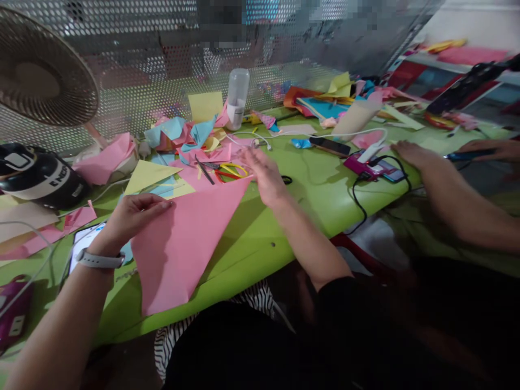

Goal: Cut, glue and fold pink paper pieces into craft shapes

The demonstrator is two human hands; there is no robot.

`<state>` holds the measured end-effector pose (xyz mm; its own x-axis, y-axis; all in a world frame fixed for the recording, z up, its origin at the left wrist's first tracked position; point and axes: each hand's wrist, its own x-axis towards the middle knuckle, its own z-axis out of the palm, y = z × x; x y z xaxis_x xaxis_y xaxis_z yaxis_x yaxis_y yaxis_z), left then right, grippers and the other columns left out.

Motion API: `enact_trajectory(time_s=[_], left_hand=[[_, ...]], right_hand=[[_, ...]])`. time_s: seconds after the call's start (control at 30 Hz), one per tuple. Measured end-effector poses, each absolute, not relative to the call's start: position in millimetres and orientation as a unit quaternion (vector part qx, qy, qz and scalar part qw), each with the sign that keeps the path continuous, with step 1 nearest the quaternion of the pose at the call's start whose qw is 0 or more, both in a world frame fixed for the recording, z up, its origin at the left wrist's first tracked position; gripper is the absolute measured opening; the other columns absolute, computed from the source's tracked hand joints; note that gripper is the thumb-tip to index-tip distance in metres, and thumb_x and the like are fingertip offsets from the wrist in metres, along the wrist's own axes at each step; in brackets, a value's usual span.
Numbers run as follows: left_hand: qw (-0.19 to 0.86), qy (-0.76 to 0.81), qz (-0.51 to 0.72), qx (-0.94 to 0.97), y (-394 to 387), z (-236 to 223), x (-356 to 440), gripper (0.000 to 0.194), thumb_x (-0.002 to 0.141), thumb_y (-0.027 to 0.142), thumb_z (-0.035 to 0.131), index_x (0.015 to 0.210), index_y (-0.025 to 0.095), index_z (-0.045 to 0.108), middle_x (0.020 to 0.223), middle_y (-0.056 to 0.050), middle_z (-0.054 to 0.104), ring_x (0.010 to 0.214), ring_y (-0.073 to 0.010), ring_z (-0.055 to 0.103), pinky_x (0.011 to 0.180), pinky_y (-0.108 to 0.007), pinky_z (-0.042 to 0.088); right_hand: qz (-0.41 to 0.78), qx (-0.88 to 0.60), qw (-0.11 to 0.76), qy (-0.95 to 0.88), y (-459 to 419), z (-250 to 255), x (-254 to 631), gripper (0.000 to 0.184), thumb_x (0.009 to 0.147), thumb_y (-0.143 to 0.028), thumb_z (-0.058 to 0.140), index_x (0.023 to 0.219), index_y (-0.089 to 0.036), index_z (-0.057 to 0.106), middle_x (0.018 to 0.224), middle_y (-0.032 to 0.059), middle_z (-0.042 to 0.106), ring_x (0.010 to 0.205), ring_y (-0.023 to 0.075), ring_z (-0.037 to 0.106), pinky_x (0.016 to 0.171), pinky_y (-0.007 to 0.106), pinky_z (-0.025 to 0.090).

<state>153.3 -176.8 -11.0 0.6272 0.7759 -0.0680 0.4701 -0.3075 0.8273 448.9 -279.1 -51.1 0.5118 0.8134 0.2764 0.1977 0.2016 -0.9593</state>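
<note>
A large pink sheet of paper [182, 238] lies at the front edge of the green table, its lower corner reaching the rim. My left hand [136, 214], with a grey band on its wrist, pinches the sheet's upper left edge between thumb and fingers. At the sheet's upper right corner is my right hand [262, 173], fingers stretched out and slightly blurred; whether it touches the paper I cannot tell. Just behind the sheet lie scissors with yellow handles [235, 169] and a dark-bladed tool [204, 170] among paper scraps.
The green table [317, 200] carries crumpled coloured paper [179, 132], a clear bottle [238, 100], a phone [330, 146] and a purple power strip [368, 167] with cables. A fan [40, 81] and a black jug [38, 176] stand left. Another person's forearm [459, 200] rests right.
</note>
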Motion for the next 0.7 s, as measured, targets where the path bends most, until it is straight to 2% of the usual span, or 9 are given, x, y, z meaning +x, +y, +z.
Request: enact_trajectory(time_s=[0.1,0.17,0.23,0.4,0.57,0.7], left_hand=[[0.453,0.410,0.224,0.759,-181,-11,145,0.045,0.067,0.059,0.080,0.089,0.019,0.079,0.082,-0.004,0.075,0.067,-0.0150,0.062,0.055,-0.021,0.044],[0.461,0.416,0.247,0.744,-181,-12,141,0.042,0.067,0.055,0.082,0.091,0.020,0.080,0.089,-0.005,0.077,0.076,-0.0168,0.064,0.062,-0.022,0.048],[0.464,0.422,0.251,0.737,-180,-15,137,0.039,0.068,0.053,0.083,0.090,0.021,0.080,0.092,-0.004,0.078,0.080,-0.0182,0.065,0.067,-0.024,0.049],[0.455,0.416,0.233,0.752,-174,-23,131,0.039,0.073,0.056,0.079,0.092,0.021,0.080,0.093,-0.005,0.078,0.086,-0.0214,0.066,0.070,-0.027,0.050],[0.462,0.417,0.210,0.754,-174,-27,130,0.038,0.078,0.056,0.076,0.095,0.022,0.078,0.089,-0.004,0.077,0.082,-0.0202,0.063,0.061,-0.024,0.045],[0.465,0.424,0.210,0.748,-176,-25,131,0.037,0.077,0.054,0.077,0.093,0.021,0.078,0.087,-0.004,0.076,0.079,-0.0183,0.061,0.061,-0.024,0.043]], right_hand=[[0.336,-0.554,0.640,-0.412,-281,-49,447,0.063,0.081,-0.077,0.054,0.109,-0.021,0.066,0.112,0.0088,0.070,0.112,0.0254,0.064,0.092,0.039,0.053],[0.429,-0.523,0.601,-0.426,-284,-49,439,0.057,0.074,-0.072,0.068,0.098,-0.020,0.069,0.104,0.0080,0.072,0.105,0.0251,0.067,0.091,0.039,0.054],[0.472,-0.497,0.591,-0.425,-285,-49,431,0.050,0.066,-0.063,0.080,0.089,-0.020,0.071,0.094,0.0060,0.074,0.096,0.0224,0.068,0.092,0.038,0.055],[0.455,-0.492,0.634,-0.387,-283,-54,422,0.041,0.059,-0.056,0.086,0.069,-0.019,0.071,0.072,0.0007,0.070,0.077,0.0172,0.067,0.088,0.037,0.056],[0.445,-0.498,0.649,-0.365,-282,-57,423,0.034,0.058,-0.049,0.089,0.068,-0.020,0.073,0.071,0.0002,0.071,0.074,0.0163,0.067,0.088,0.037,0.057],[0.440,-0.500,0.651,-0.363,-281,-57,422,0.037,0.058,-0.051,0.089,0.070,-0.019,0.073,0.072,0.0013,0.072,0.075,0.0171,0.069,0.087,0.037,0.057]])
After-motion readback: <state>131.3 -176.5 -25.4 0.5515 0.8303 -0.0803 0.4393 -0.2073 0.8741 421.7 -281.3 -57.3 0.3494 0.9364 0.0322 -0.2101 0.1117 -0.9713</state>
